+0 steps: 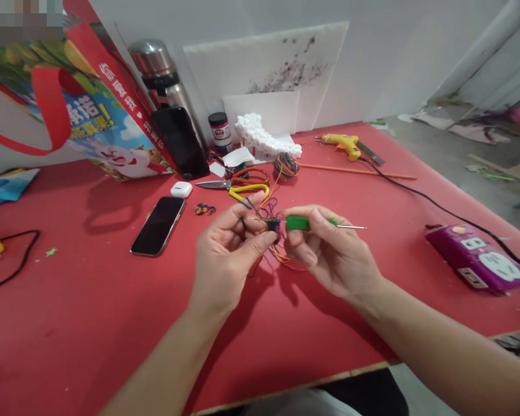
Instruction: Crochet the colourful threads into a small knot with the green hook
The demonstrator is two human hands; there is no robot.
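Note:
My left hand (pixel 225 254) pinches a small dark piece of crochet work (pixel 274 230) in multicoloured yarn, with a strand looped over its fingers. My right hand (pixel 335 248) grips a crochet hook (pixel 301 223) by its green handle. One thin metal end points left into the yarn piece, and another sticks out to the right. Loose orange and purple strands hang around the work. Behind it lies a ball of multicoloured yarn (pixel 286 167). Scissors (pixel 238 186) with orange and yellow handles lie open just beyond my left hand.
On the red table (pixel 112 323), a phone (pixel 158 226), a white earbud case (pixel 181 189) and a small yarn piece (pixel 205 209) lie left. A standing phone (pixel 181 141) leans on a steel flask (pixel 169 86). A glue gun (pixel 342 144) and purple power strip (pixel 481 257) occupy the right.

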